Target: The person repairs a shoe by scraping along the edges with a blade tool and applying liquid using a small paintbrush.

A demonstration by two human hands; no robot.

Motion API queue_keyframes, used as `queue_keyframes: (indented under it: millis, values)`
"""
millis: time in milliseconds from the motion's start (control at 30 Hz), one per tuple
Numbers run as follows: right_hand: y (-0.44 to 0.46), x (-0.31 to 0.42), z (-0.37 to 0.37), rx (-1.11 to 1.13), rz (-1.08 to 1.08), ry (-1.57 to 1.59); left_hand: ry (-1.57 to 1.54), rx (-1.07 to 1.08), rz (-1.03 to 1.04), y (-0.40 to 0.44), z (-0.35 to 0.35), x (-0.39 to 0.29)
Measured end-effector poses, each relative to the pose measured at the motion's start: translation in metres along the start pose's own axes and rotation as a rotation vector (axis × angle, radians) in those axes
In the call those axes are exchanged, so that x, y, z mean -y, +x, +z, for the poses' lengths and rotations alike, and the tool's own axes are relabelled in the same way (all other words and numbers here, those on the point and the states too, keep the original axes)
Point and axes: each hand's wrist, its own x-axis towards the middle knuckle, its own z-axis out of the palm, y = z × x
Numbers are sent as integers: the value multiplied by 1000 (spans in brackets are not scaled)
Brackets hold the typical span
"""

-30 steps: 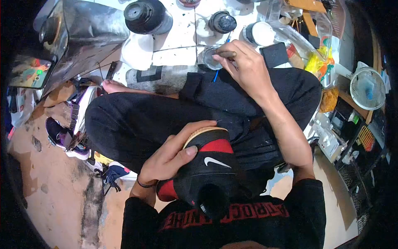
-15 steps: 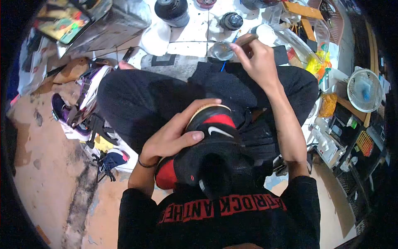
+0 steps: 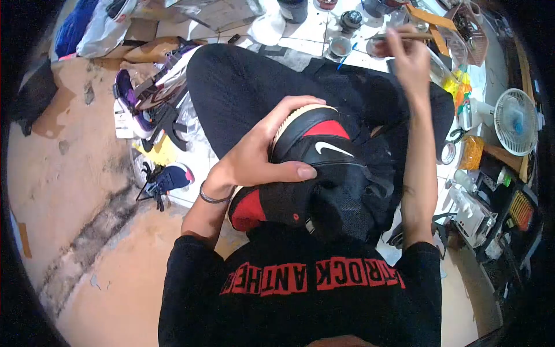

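A black and red sneaker [image 3: 332,151] with a white swoosh and a cream sole edge rests in my lap, its toe hidden against my shirt. My left hand [image 3: 263,147] is wrapped round its heel end, thumb across the upper and fingers along the sole. Farther forward, over the tiles, my right hand [image 3: 409,55] pinches a slim wooden-handled tool [image 3: 417,36] that looks like a brush. Motion blurs its left end. Close by stand a small clear cup [image 3: 339,48] with a blue stick [image 3: 347,56] beside it and a dark jar [image 3: 351,21].
Other shoes lie at the left, among them a purple sneaker [image 3: 125,92] and a navy shoe [image 3: 173,178]. At the right stand a white fan [image 3: 515,122] and an orange-filled container [image 3: 472,151]. A white cap-like object [image 3: 267,28] sits at the top.
My right hand has moved to the right and away from the clear cup with the tool. The view has shifted, and my left hand still holds the sneaker, now turned slightly.
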Motion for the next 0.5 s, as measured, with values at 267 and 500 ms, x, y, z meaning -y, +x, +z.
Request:
queue_keyframes:
  millis: [267, 500]
  values:
    - [-124, 122, -10, 158, -181, 717, 303, -103, 139, -19, 30, -5]
    - [-178, 126, 14, 101, -224, 627, 436, -143, 170, -23, 43, -1]
